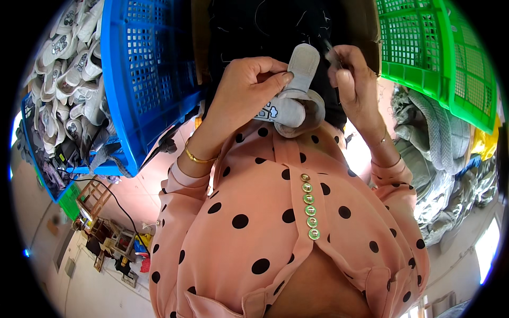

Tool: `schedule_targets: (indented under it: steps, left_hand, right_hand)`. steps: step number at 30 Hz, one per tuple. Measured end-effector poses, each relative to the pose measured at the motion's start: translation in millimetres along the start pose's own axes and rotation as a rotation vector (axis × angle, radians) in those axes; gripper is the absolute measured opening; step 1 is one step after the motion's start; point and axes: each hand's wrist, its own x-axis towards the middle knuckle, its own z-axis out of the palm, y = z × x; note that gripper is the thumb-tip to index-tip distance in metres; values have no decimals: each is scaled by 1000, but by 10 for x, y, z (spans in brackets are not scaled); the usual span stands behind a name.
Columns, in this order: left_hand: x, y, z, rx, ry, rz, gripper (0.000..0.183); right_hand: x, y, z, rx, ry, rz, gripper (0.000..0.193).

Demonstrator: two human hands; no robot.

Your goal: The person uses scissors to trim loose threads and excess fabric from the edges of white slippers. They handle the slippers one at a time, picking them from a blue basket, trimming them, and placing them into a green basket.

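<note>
Two bare hands work over one small light-grey fabric shoe piece (292,113), which sits in front of the person's waist, tilted, its rounded end toward the lower right and one blue-and-black printed patch (269,112) on its side. One long rounded grey tongue (304,64) stands up from it. The left hand (250,87) pinches the piece between thumb and fingers at the base of the tongue. The right hand (355,77), just beside it and apart from the shoe piece, has its fingers curled and pinches one slim dark tool (333,55), too blurred to identify.

The person wears one pink shirt with black dots (238,191), fastened with six round gold-coloured buttons (308,199); one gold-coloured bangle (200,155) circles the left wrist. Black cloth (265,24) with several loose pale threads lies behind the shoe piece.

On the left stands one large blue perforated plastic crate (117,63), with a heap of grey-white shoe pieces (69,79) beyond it, too many to count. On the right, green perforated plastic crating (448,58) rises above piled grey fabric (424,132).
</note>
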Motion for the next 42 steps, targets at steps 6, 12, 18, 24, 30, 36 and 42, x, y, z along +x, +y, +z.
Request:
schedule_targets:
  steps: [6,12,18,24,30,36,42]
  left_hand:
    - [6,7,13,-17,25,-40,24]
    - [-4,-9,34,10,46,-46,24]
    - [-10,-5,37,15,35,-52,22]
    - [-15,16,36,21,38,-68,22]
    - [-24,-23,-3,-82,17,-76,21]
    - [-22,-70,1,-130,9,-101,20]
    - [-30,-101,38,-96,19,-92,24]
  right_hand:
    - [72,-254,-130,-814,-48,-439,39]
    - [101,-328,-146,-978,-115,-466,39]
    - [100,-406,-181,-1012,-142,-462,38]
    - [100,-373,-148,-1006,-123,-471,39]
    - [99,-151,-71,-892,-63,-500,42]
    - [70,-83,-14,-815,-61,-457,44]
    - [38,-104,55,-832,-63,-388,43]
